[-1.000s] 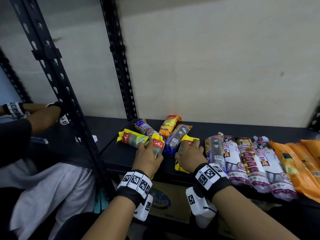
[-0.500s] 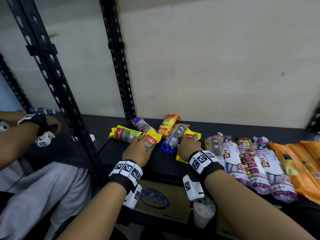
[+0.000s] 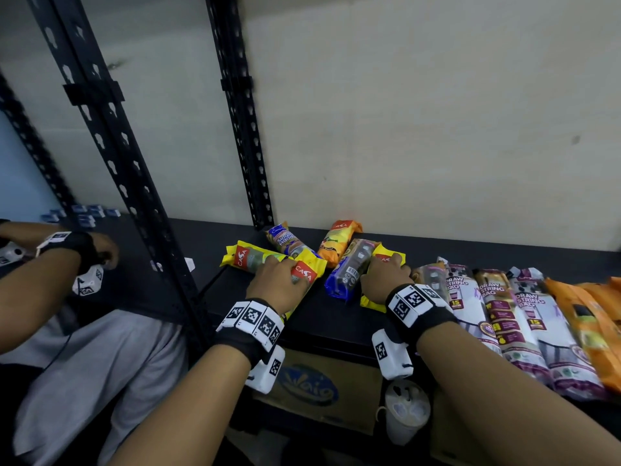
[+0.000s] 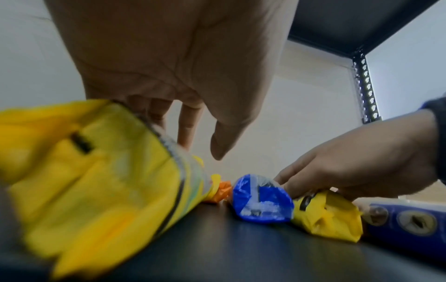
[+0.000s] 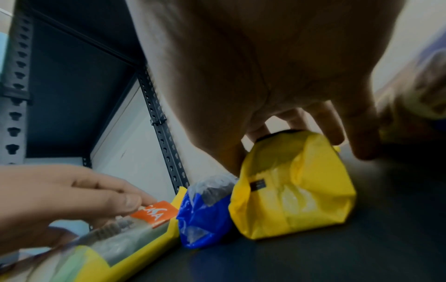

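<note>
My left hand (image 3: 279, 284) curls over the first yellow packet (image 3: 304, 273), near the front edge of the shelf (image 3: 329, 317). My right hand (image 3: 383, 280) grips the second yellow packet (image 3: 386, 254), and the blue packet (image 3: 346, 277) lies between them. If I drag either one sideways, the slick wrappers could slip, or the blue one could get knocked off the edge. I count two yellow for certain, one blue, one orange packet (image 3: 336, 240) behind and three drawstring-bag rolls (image 3: 497, 304).

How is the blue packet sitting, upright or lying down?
Lying down: the blue packet rests lengthwise on the black shelf, one crimped end toward the camera.
</note>
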